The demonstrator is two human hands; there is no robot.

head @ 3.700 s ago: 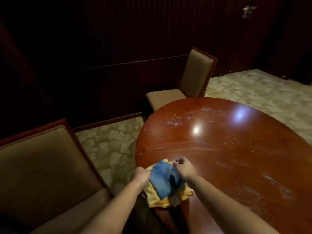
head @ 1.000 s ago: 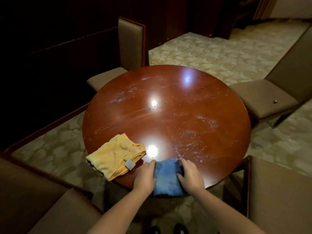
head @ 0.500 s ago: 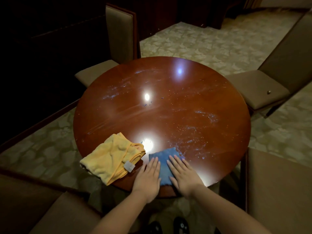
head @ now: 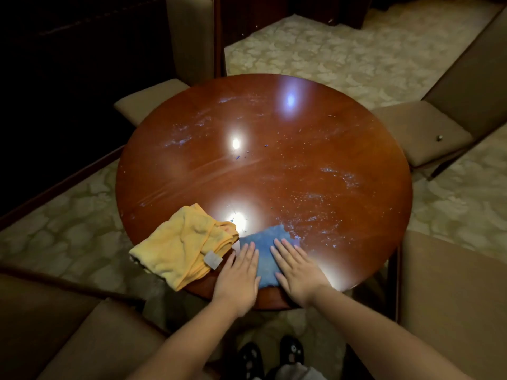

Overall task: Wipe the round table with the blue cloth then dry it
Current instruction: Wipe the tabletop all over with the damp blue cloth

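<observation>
The round, glossy red-brown table [head: 274, 165] carries white specks and smears, mostly on its right and far-left parts. A folded blue cloth [head: 264, 241] lies flat at the near edge. My left hand [head: 240, 275] and my right hand [head: 297, 270] rest palm-down on it side by side, fingers straight and pointing away from me, covering its near part. Neither hand grips it. A crumpled yellow cloth [head: 181, 245] with a grey tag lies just left of the blue one, hanging partly over the table edge.
Several beige upholstered chairs ring the table: one at the far left [head: 189, 37], one on the right [head: 428, 130], one near right [head: 452, 297], one near left [head: 68, 325]. Patterned carpet lies all around. My dark shoes [head: 271, 355] show below.
Both hands went from gripping the blue cloth's sides to lying flat on it, and pushed it a little farther onto the table. The view has tilted down.
</observation>
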